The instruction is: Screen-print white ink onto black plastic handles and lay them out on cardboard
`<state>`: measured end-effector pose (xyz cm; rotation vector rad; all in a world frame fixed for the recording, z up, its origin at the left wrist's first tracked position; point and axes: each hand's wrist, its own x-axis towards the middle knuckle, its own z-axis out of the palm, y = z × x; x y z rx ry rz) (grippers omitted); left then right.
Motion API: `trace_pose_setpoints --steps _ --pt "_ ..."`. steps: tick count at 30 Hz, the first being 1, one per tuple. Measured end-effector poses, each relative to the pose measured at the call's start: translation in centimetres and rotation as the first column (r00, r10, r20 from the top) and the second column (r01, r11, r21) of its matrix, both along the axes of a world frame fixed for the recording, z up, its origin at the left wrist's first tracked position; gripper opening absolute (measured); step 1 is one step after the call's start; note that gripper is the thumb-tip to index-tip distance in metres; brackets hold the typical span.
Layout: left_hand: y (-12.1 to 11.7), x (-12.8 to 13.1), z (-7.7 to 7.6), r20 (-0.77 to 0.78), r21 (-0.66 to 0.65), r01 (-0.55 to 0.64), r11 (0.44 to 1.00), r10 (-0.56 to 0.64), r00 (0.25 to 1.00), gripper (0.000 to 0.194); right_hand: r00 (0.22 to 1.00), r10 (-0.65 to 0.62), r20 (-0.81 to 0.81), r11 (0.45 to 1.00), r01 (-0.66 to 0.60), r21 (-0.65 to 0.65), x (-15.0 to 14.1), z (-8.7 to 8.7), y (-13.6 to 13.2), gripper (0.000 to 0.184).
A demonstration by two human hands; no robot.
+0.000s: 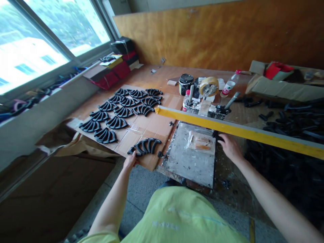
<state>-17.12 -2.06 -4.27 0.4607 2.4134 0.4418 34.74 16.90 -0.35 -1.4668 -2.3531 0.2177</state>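
My left hand [130, 160] reaches to the near edge of a flat cardboard sheet [149, 126] and touches a fan of black curved plastic pieces [144, 146], fingers curled at its left end. Several more such fans [121, 109] lie in rows farther up the cardboard. My right hand [229, 145] rests at the right edge of a grey smeared metal plate [192, 158], fingers bent toward loose black pieces; what it holds, if anything, is hidden. A small clear packet [201, 143] lies on the plate.
A long yellow-edged bar [238, 130] crosses above the plate. Behind it stand a black tin [185, 83], a tape roll [209, 86] and a bottle [229, 86]. A heap of black parts [291, 128] fills the right side. Cardboard box [278, 86] at back right; window ledge left.
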Motion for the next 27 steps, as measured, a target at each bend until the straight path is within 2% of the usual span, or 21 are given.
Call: trace_pose_setpoints --steps 4,8,10,13,15,18,21,24,27 --pt "-0.7 2.8 0.5 -0.274 0.041 -0.010 0.999 0.021 0.962 0.053 0.970 0.242 0.037 0.970 -0.242 0.019 -6.4 0.4 -2.5 0.032" --pt "0.1 7.5 -0.2 -0.504 0.116 0.248 0.962 -0.158 0.849 0.056 0.975 0.216 0.061 0.973 -0.220 0.067 -8.7 0.1 -3.3 0.033" --pt "1.1 9.1 -0.7 -0.549 0.071 0.309 0.948 -0.222 0.806 0.061 0.976 0.201 0.078 0.975 -0.207 0.075 -8.8 0.3 -3.4 0.033" --pt "2.7 9.9 -1.1 -0.524 0.001 0.286 0.958 -0.243 0.816 0.063 0.979 0.191 0.074 0.975 -0.198 0.097 -9.5 1.2 -4.3 0.032" --pt "3.4 9.6 -1.2 -0.503 -0.019 0.292 0.956 -0.262 0.823 0.061 0.977 0.212 -0.004 0.973 -0.211 0.095 -11.6 1.8 -5.5 0.033" --pt "3.7 8.8 -1.2 -0.489 -0.014 0.313 0.950 -0.280 0.826 0.057 0.916 0.336 -0.220 0.934 -0.355 -0.050 -18.0 1.8 -7.6 0.031" --pt "3.2 7.9 -1.3 -0.487 0.004 0.346 0.938 -0.301 0.820 0.053 0.857 0.389 -0.339 0.819 -0.490 -0.299 -26.4 0.3 -8.9 0.025" --pt "2.8 6.7 -1.5 -0.501 0.023 0.410 0.912 -0.344 0.794 0.043 0.896 0.360 -0.260 0.722 -0.444 -0.531 -33.1 -1.5 -8.8 0.020" --pt "3.1 5.0 -1.5 -0.514 0.044 0.478 0.877 -0.391 0.764 0.035 0.937 0.293 -0.189 0.699 -0.345 -0.627 -36.6 -2.8 -8.0 0.019"
